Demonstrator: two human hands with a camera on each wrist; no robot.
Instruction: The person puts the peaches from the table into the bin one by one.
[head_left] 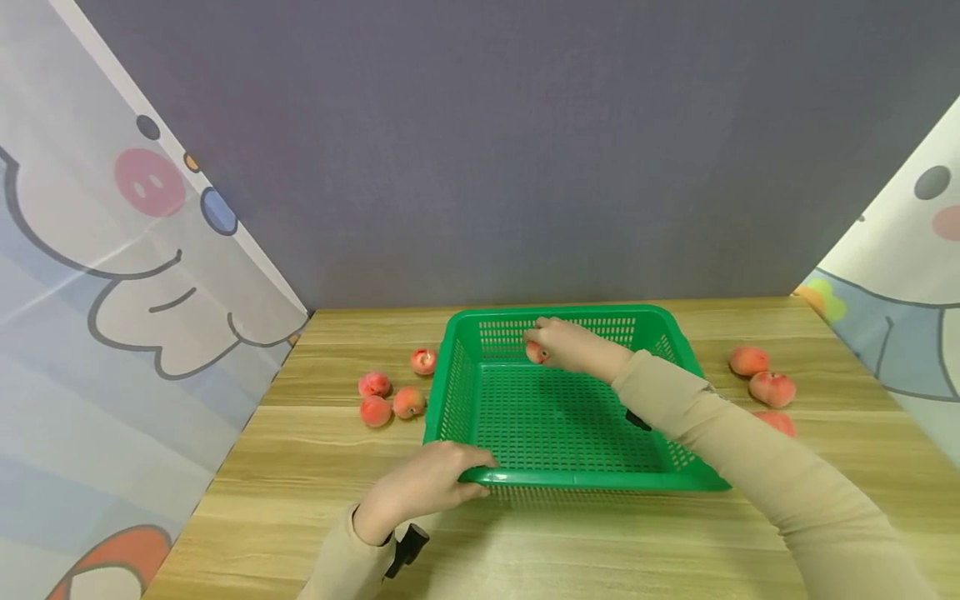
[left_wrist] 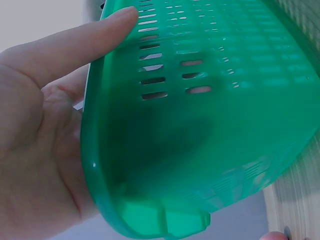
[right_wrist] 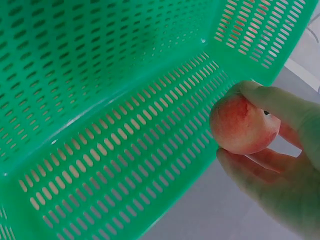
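A green plastic basket (head_left: pixel 577 479) with slotted walls stands on the wooden table. My left hand (head_left: pixel 431 483) grips its near left corner, thumb and fingers on either side of the rim, as the left wrist view also shows. Inside the basket, by the far wall, my right hand (head_left: pixel 566 342) holds a peach (right_wrist: pixel 242 125) between thumb and fingers. The peach is reddish with a pale patch and hangs above the basket floor (head_left: pixel 555 417). No other fruit shows in the basket.
Several peaches (head_left: pixel 375 411) lie on the table left of the basket. More peaches (head_left: pixel 772 389) lie to its right, one partly hidden by the right sleeve. A grey panel (head_left: pixel 525 167) rises behind the table, with cartoon-printed sheets (head_left: pixel 90 250) at both sides.
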